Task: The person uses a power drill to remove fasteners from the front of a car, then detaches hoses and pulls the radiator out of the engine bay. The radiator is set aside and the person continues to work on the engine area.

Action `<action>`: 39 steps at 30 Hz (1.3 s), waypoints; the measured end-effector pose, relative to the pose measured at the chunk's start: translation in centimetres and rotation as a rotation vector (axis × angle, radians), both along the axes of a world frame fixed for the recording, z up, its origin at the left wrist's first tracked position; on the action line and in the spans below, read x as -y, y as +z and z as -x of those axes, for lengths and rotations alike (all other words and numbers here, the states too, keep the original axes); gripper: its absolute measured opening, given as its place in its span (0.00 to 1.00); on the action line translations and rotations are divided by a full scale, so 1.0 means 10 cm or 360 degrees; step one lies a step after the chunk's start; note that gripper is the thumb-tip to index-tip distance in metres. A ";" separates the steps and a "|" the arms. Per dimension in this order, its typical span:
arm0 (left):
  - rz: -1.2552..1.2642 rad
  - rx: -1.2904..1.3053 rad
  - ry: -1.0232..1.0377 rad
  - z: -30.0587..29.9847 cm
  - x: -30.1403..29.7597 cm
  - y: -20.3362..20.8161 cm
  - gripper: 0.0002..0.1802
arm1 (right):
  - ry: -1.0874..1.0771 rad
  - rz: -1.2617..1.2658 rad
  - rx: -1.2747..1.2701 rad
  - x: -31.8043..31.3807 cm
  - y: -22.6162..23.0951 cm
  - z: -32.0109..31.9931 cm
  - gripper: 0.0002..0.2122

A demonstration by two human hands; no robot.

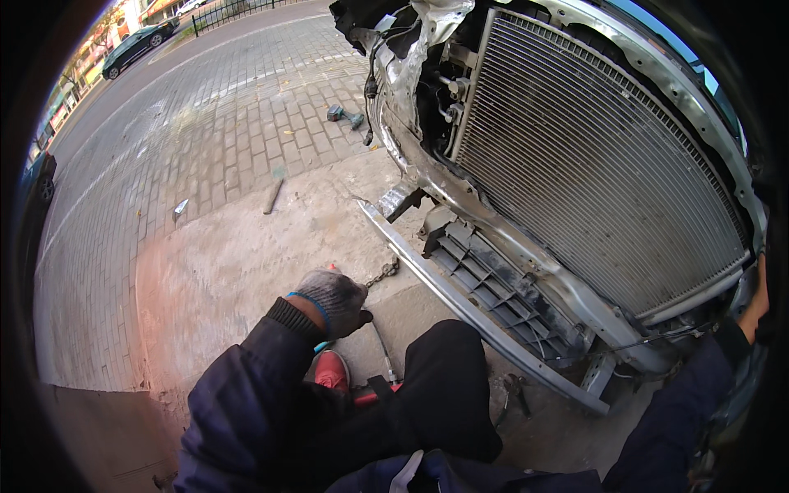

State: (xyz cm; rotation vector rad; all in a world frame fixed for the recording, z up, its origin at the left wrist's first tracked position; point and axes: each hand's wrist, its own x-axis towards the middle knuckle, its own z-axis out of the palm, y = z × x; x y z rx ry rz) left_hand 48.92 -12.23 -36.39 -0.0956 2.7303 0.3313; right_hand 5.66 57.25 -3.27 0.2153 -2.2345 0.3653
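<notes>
Chain point(385, 272) shows just beside your gloved left hand point(333, 297), over the concrete point(238, 255); that hand looks curled, though I cannot tell whether it grips the links. Your right hand point(761, 287) is at the vehicle's point(575, 300) side, too hidden to tell its grip. Ahead, 1 radiator point(600, 156) faces you; farther off, 1 power tool point(335, 113) lies on the paving point(238, 123).

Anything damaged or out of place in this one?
Yes. The silver body metal left of the finned radiator is crumpled into uneven folds, which looks like damage, and dark wiring hangs exposed beside it. A power tool lies loose on the brick paving, perhaps just set aside.
</notes>
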 end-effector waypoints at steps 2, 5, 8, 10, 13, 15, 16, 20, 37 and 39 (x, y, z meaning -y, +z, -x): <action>-0.0001 -0.0034 0.0010 -0.01 -0.01 0.01 0.27 | -0.0012 -0.0018 0.0009 -0.04 0.02 0.03 0.32; 0.0011 -0.0032 0.0013 -0.01 -0.02 0.01 0.27 | -0.0028 -0.0039 0.0020 -0.09 0.04 0.06 0.33; 0.0017 0.0006 0.0012 0.00 -0.02 0.00 0.27 | -0.0051 -0.0065 0.0035 -0.13 0.06 0.09 0.33; 0.0006 0.0015 0.0013 0.00 -0.02 -0.01 0.27 | -0.0067 -0.0089 0.0045 -0.15 0.08 0.10 0.34; -0.0002 0.0017 -0.0003 0.02 -0.01 -0.02 0.28 | -0.0091 0.0005 0.0075 -0.16 0.14 0.09 0.35; 0.0061 0.0070 -0.0026 0.03 -0.01 -0.02 0.27 | -0.0174 -0.0170 0.0069 -0.13 0.24 0.10 0.35; 0.0076 0.0094 -0.0027 0.04 -0.01 -0.02 0.27 | -0.0218 -0.0191 0.0073 -0.09 0.33 0.10 0.36; 0.0097 0.0134 -0.0067 0.05 -0.02 -0.01 0.29 | -0.0391 -0.0320 0.0122 0.22 0.65 0.17 0.37; 0.0012 -0.0115 -0.0147 0.03 0.08 -0.17 0.28 | -0.0701 -0.0862 -0.0026 0.95 0.55 -0.37 0.27; -0.0001 -0.0090 -0.0130 0.02 0.08 -0.16 0.28 | -0.0727 -0.0884 -0.0011 0.95 0.54 -0.36 0.27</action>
